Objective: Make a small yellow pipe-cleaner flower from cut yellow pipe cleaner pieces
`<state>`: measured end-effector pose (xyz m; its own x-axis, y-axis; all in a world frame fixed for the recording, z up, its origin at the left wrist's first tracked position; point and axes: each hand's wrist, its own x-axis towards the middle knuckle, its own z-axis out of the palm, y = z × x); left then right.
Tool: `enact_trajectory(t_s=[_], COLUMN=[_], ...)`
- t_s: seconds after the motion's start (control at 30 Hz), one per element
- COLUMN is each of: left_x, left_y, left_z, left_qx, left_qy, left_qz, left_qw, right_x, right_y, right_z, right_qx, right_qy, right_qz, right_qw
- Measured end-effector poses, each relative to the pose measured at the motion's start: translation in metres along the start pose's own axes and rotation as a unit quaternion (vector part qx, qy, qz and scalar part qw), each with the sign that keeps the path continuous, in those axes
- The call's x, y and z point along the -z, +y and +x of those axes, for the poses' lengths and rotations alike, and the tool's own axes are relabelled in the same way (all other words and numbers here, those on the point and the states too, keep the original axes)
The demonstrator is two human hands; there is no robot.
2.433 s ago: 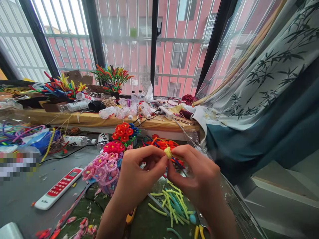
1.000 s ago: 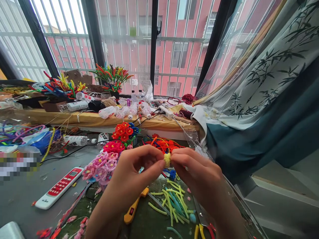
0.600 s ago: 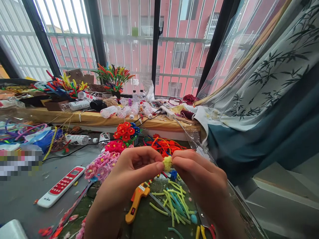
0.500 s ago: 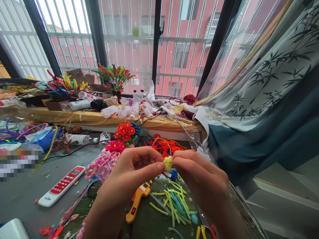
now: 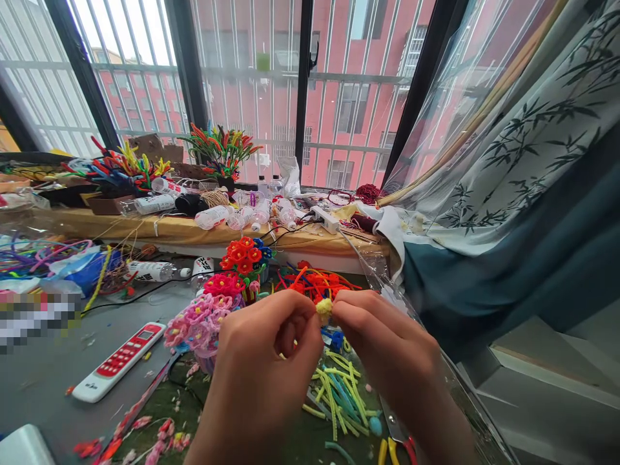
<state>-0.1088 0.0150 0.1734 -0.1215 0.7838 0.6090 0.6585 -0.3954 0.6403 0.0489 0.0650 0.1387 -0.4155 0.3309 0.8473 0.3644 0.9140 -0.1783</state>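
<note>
A small fuzzy yellow piece of pipe cleaner (image 5: 324, 308) is held up between my two hands above the work mat. My left hand (image 5: 268, 352) pinches its left side with thumb and forefinger, the fingers curled into a ring. From the other side, my right hand (image 5: 390, 339) is closed on the piece, its fingertips largely hidden behind the knuckles. Below them lie several cut yellow-green and teal pipe cleaner lengths (image 5: 339, 391). Scissors (image 5: 394, 439) with yellow and red handles rest near my right wrist.
Pink pipe-cleaner flowers (image 5: 201, 323) and red flowers (image 5: 241, 255) stand left of my hands. Behind is a heap of red-orange pipe cleaners (image 5: 314, 281). A white and red remote (image 5: 119, 365) lies on the grey table. Bottles (image 5: 213, 216) crowd the windowsill.
My left hand has turned and moved right, its fingers curling tighter by the yellow piece, and now covers the orange glue gun. The right hand and the piece have shifted slightly left.
</note>
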Motion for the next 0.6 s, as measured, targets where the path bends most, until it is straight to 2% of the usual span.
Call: enact_trajectory(t_s=[0.13,0.27,0.4,0.47,0.6], left_x=[-0.001,0.000,0.002,0.002,0.001], left_y=[0.002,-0.002,-0.007,-0.008,-0.012], left_z=[-0.003,-0.001,0.000,-0.001,-0.003], left_qx=[-0.093,-0.197,-0.324,-0.352,-0.354], left_qy=[0.030,0.061,0.067,0.072,0.096], left_qz=[0.084,0.081,0.073,0.070,0.059], left_qw=[0.992,0.975,0.941,0.931,0.929], right_x=[0.000,0.002,0.005,0.005,0.005], right_y=[0.000,-0.002,-0.004,-0.005,-0.006], right_z=[-0.001,0.002,0.004,0.004,0.003], right_qx=[-0.011,-0.048,-0.084,-0.097,-0.098], right_qy=[0.035,0.081,0.109,0.125,0.150], right_qz=[0.004,0.035,0.097,0.122,0.167], right_qw=[0.999,0.995,0.986,0.980,0.969])
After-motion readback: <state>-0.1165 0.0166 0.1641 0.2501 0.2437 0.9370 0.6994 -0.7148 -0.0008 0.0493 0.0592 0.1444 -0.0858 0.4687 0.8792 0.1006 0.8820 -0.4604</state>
